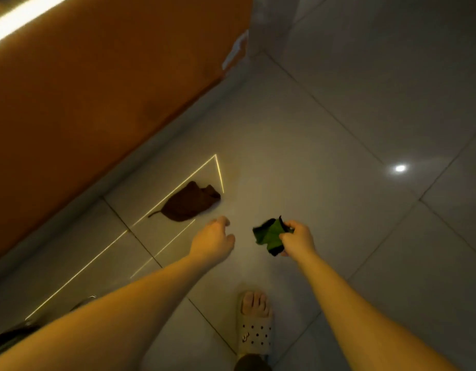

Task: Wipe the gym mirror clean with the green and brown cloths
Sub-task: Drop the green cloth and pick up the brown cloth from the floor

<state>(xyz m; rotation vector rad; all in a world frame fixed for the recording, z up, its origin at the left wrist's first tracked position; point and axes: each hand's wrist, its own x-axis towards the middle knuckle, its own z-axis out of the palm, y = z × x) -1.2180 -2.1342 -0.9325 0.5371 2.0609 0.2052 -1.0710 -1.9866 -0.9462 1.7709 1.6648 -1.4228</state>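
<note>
The right hand (298,238) squeezes the green cloth (267,234). The left hand (212,238) is loose and empty, with the brown cloth (188,203) at its eleven o'clock. A sloppy grab could slide it away.

My right hand (298,238) covers the near edge of the green cloth (267,234), so I can't tell its full shape. Left hand (214,236) fingertips are motion-blurred. Both forearms (124,317) run off the bottom edge. Sandal (254,330) heel is lost there too. Pale label (235,48) on the orange panel (97,89): unreadable.
</note>
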